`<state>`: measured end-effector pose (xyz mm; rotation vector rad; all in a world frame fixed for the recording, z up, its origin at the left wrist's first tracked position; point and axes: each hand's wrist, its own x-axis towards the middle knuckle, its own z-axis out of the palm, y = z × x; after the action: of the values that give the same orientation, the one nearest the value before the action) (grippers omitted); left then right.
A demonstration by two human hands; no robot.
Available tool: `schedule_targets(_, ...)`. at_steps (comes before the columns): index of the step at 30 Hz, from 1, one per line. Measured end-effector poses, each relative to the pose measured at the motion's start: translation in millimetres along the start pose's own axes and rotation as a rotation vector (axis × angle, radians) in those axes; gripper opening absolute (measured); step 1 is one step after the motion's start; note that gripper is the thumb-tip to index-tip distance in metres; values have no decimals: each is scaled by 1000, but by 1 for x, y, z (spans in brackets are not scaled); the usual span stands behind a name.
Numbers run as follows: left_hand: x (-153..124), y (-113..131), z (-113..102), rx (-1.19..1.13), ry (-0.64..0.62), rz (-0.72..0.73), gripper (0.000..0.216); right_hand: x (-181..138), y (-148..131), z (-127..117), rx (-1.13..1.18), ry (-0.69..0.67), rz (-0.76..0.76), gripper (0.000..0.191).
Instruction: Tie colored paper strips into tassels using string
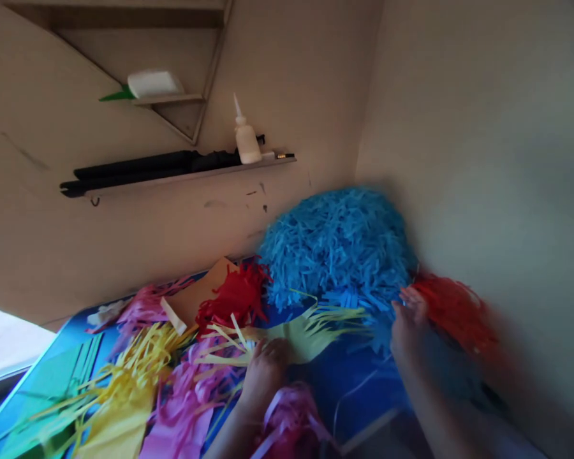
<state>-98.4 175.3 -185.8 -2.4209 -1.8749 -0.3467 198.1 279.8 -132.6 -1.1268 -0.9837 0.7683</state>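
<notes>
My left hand (270, 360) is closed on a sheet of pale yellow fringed tissue paper (299, 338), whose cut strips stick out to both sides of it. To the right, my right hand (408, 319) is raised with the thumb apart from loosely curved fingers, and nothing shows in it; it is slightly blurred. It is beside a large rounded form covered in blue paper fringe (337, 245). Red fringed paper (452, 309) lies just behind and right of that hand. Loose blue strips (377, 325) lie between the two hands.
Pink (186, 408), yellow (124, 395) and red fringed paper (236, 296) cover the left of the blue table (332, 382), with green sheets (52, 376) at its edge. A wall shelf (172, 178) holds a glue bottle (247, 141) and dark rolled material. Walls meet behind the blue form.
</notes>
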Motion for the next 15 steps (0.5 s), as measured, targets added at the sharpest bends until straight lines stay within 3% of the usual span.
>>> schedule_targets(2, 3, 3, 4, -16, -43, 1, 33, -23, -2, 3, -224, -159, -302, 30)
schedule_targets(4, 4, 7, 2, -32, -87, 7, 31, -50, 0, 22, -417, -642, -579, 27)
schedule_targets(6, 3, 10, -5, -47, -123, 4, 28, -67, 6, 46, -532, -1055, -636, 29)
schedule_targets(7, 1, 10, -9, -55, -137, -5, 26, -70, 11, 56, -593, -1176, -603, 26)
schedule_targets(10, -7, 6, -23, -83, -174, -48, 20, -63, 24, 74, -740, -1279, -459, 10)
schedule_targets(15, -13, -12, -35, -116, -221, -196, 22, -46, 30, 86, -816, -1234, -351, 15)
